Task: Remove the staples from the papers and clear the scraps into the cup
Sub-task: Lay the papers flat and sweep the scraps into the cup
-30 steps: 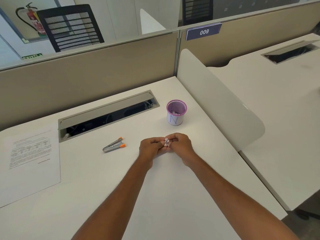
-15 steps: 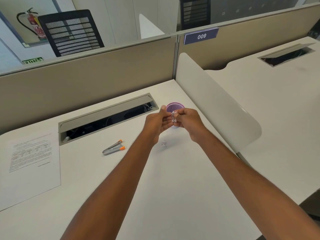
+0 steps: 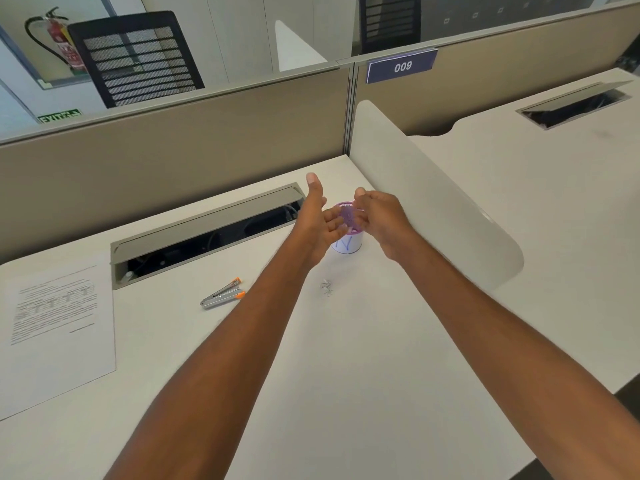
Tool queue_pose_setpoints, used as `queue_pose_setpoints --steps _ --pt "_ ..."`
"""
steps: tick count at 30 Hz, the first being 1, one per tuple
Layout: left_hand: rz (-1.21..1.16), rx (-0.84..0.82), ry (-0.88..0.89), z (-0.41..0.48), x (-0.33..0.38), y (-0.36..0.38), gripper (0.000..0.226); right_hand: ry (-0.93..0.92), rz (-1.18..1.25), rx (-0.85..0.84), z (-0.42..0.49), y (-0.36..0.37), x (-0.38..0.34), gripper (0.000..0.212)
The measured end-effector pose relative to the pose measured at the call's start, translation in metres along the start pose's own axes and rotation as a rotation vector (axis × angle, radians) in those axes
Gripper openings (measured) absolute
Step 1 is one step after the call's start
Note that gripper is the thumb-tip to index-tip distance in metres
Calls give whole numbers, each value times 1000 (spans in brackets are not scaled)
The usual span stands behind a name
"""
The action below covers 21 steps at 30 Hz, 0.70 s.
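Observation:
A purple mesh cup [image 3: 349, 216] with a white paper band stands near the back right of the desk. My left hand [image 3: 317, 220] and my right hand [image 3: 379, 218] hover on either side of its rim, fingers spread, with nothing visible in them. A small pile of loose staples [image 3: 326, 288] lies on the desk in front of the cup, between my forearms. The metal staple remover [image 3: 223, 294] with orange tips rests to the left of my left arm. A printed sheet of paper [image 3: 55, 327] lies flat at the desk's left edge.
An open cable tray [image 3: 207, 233] with a raised lid runs along the back of the desk [image 3: 346, 375]. A white curved divider [image 3: 433, 199] stands right of the cup. A beige partition closes the back.
Both hands rose from the desk with paper scraps to the cup. They have since spread apart over its rim and the scraps are gone from them. A staple pile stays on the desk.

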<state>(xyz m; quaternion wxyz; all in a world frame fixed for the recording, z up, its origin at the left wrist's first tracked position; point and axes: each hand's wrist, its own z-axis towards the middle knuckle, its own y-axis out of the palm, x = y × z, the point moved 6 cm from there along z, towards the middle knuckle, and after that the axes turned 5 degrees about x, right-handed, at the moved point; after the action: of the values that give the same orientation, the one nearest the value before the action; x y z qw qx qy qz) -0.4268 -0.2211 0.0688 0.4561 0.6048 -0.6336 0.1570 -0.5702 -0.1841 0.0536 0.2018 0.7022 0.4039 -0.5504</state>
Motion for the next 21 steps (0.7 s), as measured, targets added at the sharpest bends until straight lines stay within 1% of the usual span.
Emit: queue_pose_setpoints --steps 2,3,5,7,9,10,11,12,13,14,16,18,20,21 --pt "-37 -1 0 1 -1 -1 99 -26 5 19 -2 -2 -3 33" --pt "-53 2 6 2 -2 -2 98 -38 17 42 -3 -4 -4 31" --pt "-88 3 38 1 -2 -6 96 -68 52 93 -5 -10 -5 21" --pt "-125 22 99 -1 -1 -13 90 -117 87 141 -11 -16 -5 16" --pt "-107 79 163 -2 -5 -27 74 -165 125 157 -24 -22 -1 12" --pt "-77 119 186 -3 -9 -35 61 -196 110 163 -31 -24 3 13" --pt "-28 167 200 -3 -16 -46 46 -231 67 163 -38 -25 9 14" --pt "32 206 210 -3 -24 -56 37 -263 -1 151 -44 -24 17 15" --pt "116 245 227 -2 -33 -66 36 -289 -79 122 -48 -20 28 17" --pt "241 277 255 -1 -42 -77 41 -310 -169 83 -51 -14 39 18" --pt "615 294 345 3 -57 -92 51 -339 -357 -22 -54 0 64 21" --pt "1019 190 424 9 -79 -99 56 -395 -540 -143 -57 16 89 27" --pt "1400 54 448 11 -104 -105 63 -514 -711 -243 -61 31 106 36" --pt "1555 28 466 12 -117 -110 67 -568 -782 -287 -65 38 112 41"
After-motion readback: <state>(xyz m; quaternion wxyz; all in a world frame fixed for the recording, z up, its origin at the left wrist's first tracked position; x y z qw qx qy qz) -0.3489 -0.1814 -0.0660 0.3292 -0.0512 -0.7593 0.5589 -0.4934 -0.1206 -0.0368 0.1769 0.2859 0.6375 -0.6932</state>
